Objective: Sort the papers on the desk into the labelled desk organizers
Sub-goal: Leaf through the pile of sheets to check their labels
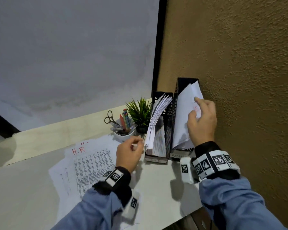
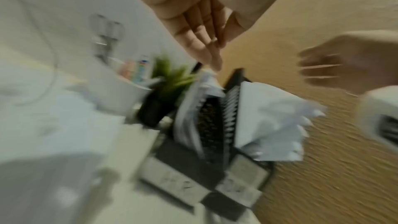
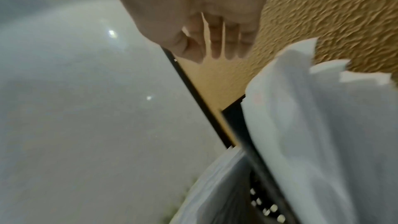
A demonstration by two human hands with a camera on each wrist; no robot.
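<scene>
Two black mesh organizers stand against the brown wall, each with a label at its foot. The left organizer (image 1: 166,103) holds a fanned stack of sheets (image 1: 156,120). The right organizer (image 1: 187,81) holds white papers (image 1: 183,117). My right hand (image 1: 194,107) lies on those papers with its fingers spread and straight; in the right wrist view the hand (image 3: 215,43) holds nothing above the papers (image 3: 312,125). My left hand (image 1: 138,146) hovers by the left organizer's front, empty, fingers (image 2: 212,57) straight in the blurred left wrist view. Printed sheets marked "H.R" (image 1: 90,161) lie on the desk.
A white cup (image 1: 123,136) with pens and scissors (image 1: 109,117) and a small potted plant (image 1: 140,112) stand just left of the organizers. The textured wall (image 1: 239,80) closes the right side. The desk's front edge (image 1: 181,218) runs near my right forearm.
</scene>
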